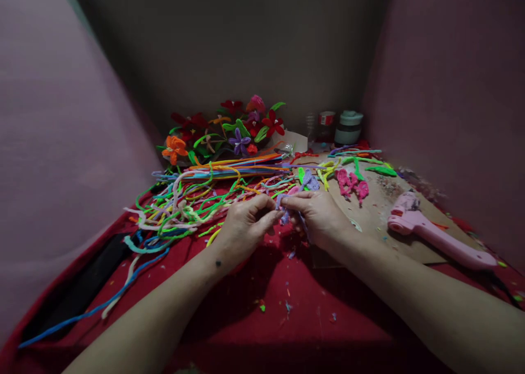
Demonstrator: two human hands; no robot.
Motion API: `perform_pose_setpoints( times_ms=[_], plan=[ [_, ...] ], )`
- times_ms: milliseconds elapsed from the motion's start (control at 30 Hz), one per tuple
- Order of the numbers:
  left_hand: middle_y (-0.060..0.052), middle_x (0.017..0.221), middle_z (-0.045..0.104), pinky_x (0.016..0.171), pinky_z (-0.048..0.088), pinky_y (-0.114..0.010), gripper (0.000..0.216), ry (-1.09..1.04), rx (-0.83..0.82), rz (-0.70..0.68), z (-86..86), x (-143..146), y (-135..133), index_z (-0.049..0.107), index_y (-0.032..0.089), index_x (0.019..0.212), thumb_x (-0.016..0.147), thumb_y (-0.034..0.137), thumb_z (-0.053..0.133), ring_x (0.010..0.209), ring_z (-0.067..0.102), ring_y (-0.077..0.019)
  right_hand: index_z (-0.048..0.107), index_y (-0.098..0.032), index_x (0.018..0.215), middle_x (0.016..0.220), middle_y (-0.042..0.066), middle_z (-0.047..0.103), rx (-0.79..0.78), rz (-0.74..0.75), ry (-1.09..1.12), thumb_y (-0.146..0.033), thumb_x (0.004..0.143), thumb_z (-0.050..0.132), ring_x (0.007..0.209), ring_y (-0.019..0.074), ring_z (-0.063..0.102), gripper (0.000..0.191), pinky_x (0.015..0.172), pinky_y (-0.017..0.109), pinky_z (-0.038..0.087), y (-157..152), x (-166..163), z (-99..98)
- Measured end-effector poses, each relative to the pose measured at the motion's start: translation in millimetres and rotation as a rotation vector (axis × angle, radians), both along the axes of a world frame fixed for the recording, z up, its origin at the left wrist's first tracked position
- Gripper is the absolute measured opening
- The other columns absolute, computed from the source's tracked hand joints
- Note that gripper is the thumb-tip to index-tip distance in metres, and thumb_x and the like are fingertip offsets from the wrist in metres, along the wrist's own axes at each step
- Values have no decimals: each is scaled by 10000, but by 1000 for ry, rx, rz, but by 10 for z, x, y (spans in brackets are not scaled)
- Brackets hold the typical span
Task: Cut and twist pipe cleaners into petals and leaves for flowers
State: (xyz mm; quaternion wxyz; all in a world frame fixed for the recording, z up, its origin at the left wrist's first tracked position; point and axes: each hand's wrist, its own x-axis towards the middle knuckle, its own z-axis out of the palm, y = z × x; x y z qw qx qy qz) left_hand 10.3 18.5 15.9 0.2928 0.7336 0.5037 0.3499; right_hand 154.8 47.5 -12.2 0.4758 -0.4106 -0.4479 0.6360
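Both hands meet near the middle of the table, pinching a purple pipe cleaner (281, 200) between them. My left hand (248, 221) is closed, thumb and forefinger on its left side. My right hand (318, 212) is closed around its other side, and a purple length hangs below the fingers. Part of the piece is hidden by the fingers. Just beyond my right hand lies a light purple petal shape (309, 180) of bent pipe cleaner, with a green one beside it. Pink petal shapes (351, 185) rest on the cardboard (373, 215) to the right.
Loose coloured pipe cleaners (184, 210) tangle at the left, with a straight bundle (238, 166) behind. Pipe-cleaner flowers (238, 125) stand at the back. A pink glue gun (438, 234) lies at the right. A lidded jar (348, 128) stands behind the cardboard. Scraps dot the red cloth (262, 330).
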Motion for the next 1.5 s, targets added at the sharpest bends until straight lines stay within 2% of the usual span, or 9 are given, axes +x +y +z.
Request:
perform_pose_setpoints(
  times_ms=[233, 300, 433, 533, 933, 1100, 1267, 1400, 1500],
  plan=[
    [30, 569, 515, 550, 352, -178, 172, 187, 182, -69, -35, 17, 11, 542, 160, 618, 769, 241, 555, 552, 453, -79, 558, -138, 562, 412, -37, 493, -85, 14, 58, -199, 605, 617, 331, 54, 397, 95, 321, 181, 299, 3, -24, 18],
    [28, 580, 525, 541, 359, -178, 176, 149, 118, -82, -5, 19, 13, 548, 159, 643, 778, 272, 551, 550, 463, -79, 553, -141, 562, 414, -38, 494, -85, 17, 61, -201, 610, 617, 331, 54, 397, 100, 322, 181, 300, 7, -22, 11],
    [11, 564, 543, 459, 395, -201, 287, -74, -218, -79, 54, 9, 33, 540, 145, 696, 826, 388, 458, 471, 494, -94, 569, -133, 574, 428, -29, 508, -23, 47, 58, -254, 642, 627, 331, 52, 400, 150, 322, 184, 290, 7, -9, -2],
    [21, 527, 521, 393, 383, -197, 260, -172, -352, -86, 59, -3, 59, 525, 142, 671, 788, 374, 517, 421, 472, -91, 582, -124, 590, 436, -25, 513, -33, 68, 61, -252, 653, 640, 338, 51, 419, 154, 333, 178, 312, 6, -2, -8],
    [28, 574, 538, 362, 291, -160, 229, -247, -306, 48, 34, -19, 94, 523, 128, 679, 659, 299, 674, 407, 394, -43, 601, -100, 651, 513, 6, 572, -96, 230, 152, -170, 713, 638, 407, 62, 508, 101, 401, 174, 412, 22, -4, 8],
    [-6, 627, 596, 384, 309, -141, 179, -393, -392, -56, -27, -62, 125, 494, 129, 689, 671, 200, 658, 455, 470, -51, 608, -102, 659, 525, 18, 589, -61, 245, 206, -245, 697, 669, 403, 74, 518, 160, 390, 182, 414, 41, -11, -53],
    [-35, 724, 625, 369, 371, -148, 215, -521, -516, -149, -59, -89, 146, 485, 142, 774, 691, 234, 661, 490, 537, -82, 611, -115, 665, 503, 3, 580, -62, 205, 264, -244, 674, 682, 402, 65, 513, 147, 378, 157, 398, 62, -6, -63],
    [-61, 829, 637, 432, 456, -188, 271, -567, -526, -239, -58, -80, 141, 472, 149, 840, 663, 172, 676, 623, 617, -143, 605, -121, 644, 462, -5, 559, -85, 151, 290, -206, 683, 653, 364, 61, 483, 105, 341, 151, 363, 64, 4, -12],
    [-51, 848, 634, 429, 448, -173, 294, -553, -513, -257, -53, -60, 133, 462, 156, 865, 656, 128, 666, 613, 616, -132, 595, -113, 627, 459, -2, 559, -127, 126, 313, -180, 690, 633, 350, 56, 464, 100, 326, 150, 342, 64, 5, 21]
  ],
)
